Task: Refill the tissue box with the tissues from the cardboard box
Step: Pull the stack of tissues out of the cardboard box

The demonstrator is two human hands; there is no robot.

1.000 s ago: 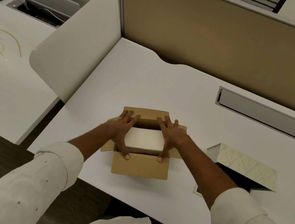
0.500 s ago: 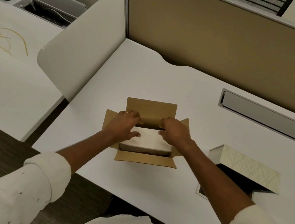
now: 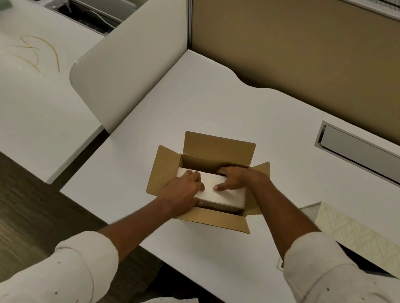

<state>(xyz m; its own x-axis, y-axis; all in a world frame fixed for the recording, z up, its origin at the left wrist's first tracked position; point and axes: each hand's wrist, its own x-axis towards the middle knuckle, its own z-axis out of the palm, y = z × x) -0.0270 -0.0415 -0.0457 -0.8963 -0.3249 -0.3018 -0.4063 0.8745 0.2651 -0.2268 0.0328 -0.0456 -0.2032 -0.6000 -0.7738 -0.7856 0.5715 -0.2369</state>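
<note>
Tissue stack (image 3: 223,193): a white, soft-edged rectangular block, smooth on top, sitting inside the cardboard box (image 3: 205,178) and filling most of its well; a dark gap is showing along the far wall. It is lying flat, long side across, presumably so both hands can be taking it from the ends.

Left hand (image 3: 183,191): resting on the stack's near-left corner, fingers curled over the top and edge, a ring showing on one finger. Whether it is truly clamping the stack or only pressing on it cannot be told.

Right hand (image 3: 237,180): reaching over the far-right part of the stack, fingers going down into the gap behind it, thumb lying on top. This is looking like the start of a lift.

Cardboard box: plain brown corrugated board, matte, all four flaps folded outward to be keeping the opening clear.

Tissue box (image 3: 359,237): pale, with a leaf-like printed pattern, standing well to the right on the desk (image 3: 227,108), one panel raised over a dark interior, probably waiting to be receiving the refill.

Desk: white, smooth, with a grey cable hatch (image 3: 377,160) set near the tan partition (image 3: 316,51).
</note>
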